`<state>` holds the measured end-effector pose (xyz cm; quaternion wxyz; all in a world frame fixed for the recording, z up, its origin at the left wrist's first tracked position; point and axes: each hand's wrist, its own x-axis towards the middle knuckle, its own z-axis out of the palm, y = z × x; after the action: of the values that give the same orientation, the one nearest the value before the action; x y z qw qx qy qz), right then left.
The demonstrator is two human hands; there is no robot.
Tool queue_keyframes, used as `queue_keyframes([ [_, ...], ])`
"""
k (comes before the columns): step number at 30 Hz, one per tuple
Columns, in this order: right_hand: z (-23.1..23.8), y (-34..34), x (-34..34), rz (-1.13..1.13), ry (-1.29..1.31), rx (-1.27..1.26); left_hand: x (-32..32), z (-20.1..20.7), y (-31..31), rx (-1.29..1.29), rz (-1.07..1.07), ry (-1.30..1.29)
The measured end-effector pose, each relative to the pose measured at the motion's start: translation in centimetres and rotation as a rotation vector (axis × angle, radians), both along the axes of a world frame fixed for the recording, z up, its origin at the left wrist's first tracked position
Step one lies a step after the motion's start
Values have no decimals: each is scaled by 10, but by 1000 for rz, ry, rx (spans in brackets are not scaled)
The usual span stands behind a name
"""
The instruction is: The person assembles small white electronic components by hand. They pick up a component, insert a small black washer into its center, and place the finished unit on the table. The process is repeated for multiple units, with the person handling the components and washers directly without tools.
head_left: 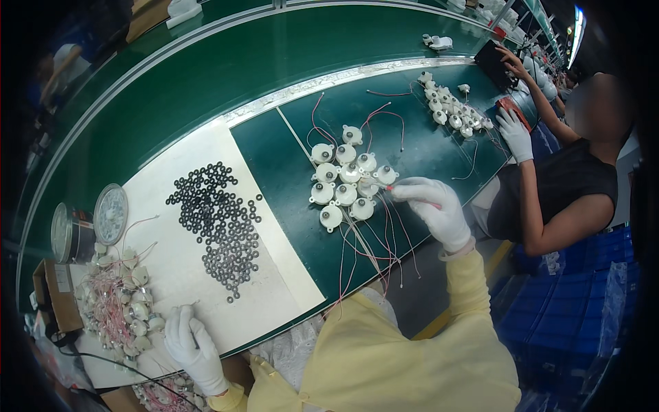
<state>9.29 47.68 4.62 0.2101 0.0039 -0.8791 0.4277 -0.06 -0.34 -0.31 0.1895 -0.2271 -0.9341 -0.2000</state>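
Just right of centre — twelve white round housings (351, 172) by my count, grouped on the green mat (276, 172), dark hub up on most, thin wires (350, 264) trailing toward the lower edge. Right hand (434, 208), gloved, reaches over the group's right side: fingers curled, tips nearly together at a red bit (389, 188); can't tell if it's gripped. It partly blocks the view there.

Lower left: left hand (190, 343), one, gloved, fingers half-curled beside a housing pile (113, 302); can't tell if it holds anything. Pile too tangled to count; one dark cable (127, 369) crosses below it.

Black rings (218, 223): one spread on the white sheet (274, 264), too many to count. Far left: two round containers (72, 232), one cardboard box (57, 295). Upper right: second housing cluster (449, 108) — count unclear — and one co-worker (566, 185), two hands showing.
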Motion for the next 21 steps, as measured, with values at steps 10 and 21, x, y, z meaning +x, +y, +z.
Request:
queue_keyframes([
  [10,32,-5,-5,32,48,292,-1,0,1,27,-17,3],
  [21,51,-6,-23,174,-36,313,0,2,2,17,-7,-1],
])
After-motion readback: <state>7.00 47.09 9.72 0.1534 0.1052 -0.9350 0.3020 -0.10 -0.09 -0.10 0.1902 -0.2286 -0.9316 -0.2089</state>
